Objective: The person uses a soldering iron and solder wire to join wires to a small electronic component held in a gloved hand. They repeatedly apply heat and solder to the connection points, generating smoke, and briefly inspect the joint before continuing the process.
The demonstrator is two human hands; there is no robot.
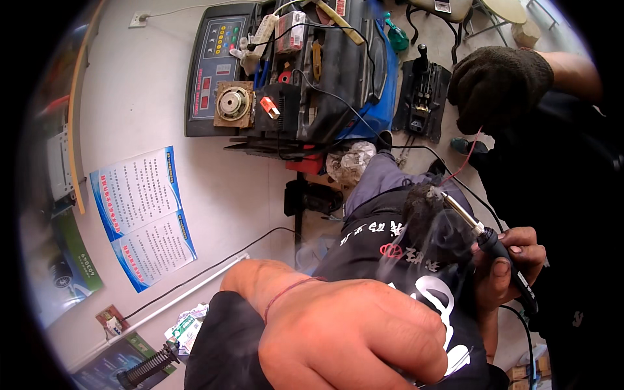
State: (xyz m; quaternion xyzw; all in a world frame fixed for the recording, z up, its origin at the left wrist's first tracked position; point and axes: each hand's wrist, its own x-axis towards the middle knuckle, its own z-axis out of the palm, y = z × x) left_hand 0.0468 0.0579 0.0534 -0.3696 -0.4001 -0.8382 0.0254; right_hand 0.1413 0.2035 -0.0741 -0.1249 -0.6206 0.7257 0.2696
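Observation:
My right hand (pixel 493 286) is closed round the dark handle of a soldering iron (pixel 463 210). Its metal tip points up and left, against or close to a dark fuzzy glove (pixel 422 211) whose arm I cannot follow. Thin smoke drifts about the tip. A red wire (pixel 469 153) runs from near that glove toward a co-worker's gloved hand (pixel 497 88) at the upper right. My left hand (pixel 354 331), large and close to the view, has its fingers curled in. Whatever it may hold is hidden. A red string circles its wrist.
A machine with a button panel (pixel 218 65) stands against the wall, a round speaker (pixel 234 104) and tools on top. Black cables cross the middle. A pedal unit (pixel 422 97) lies on the floor. The co-worker's dark clothing (pixel 546 188) fills the right side.

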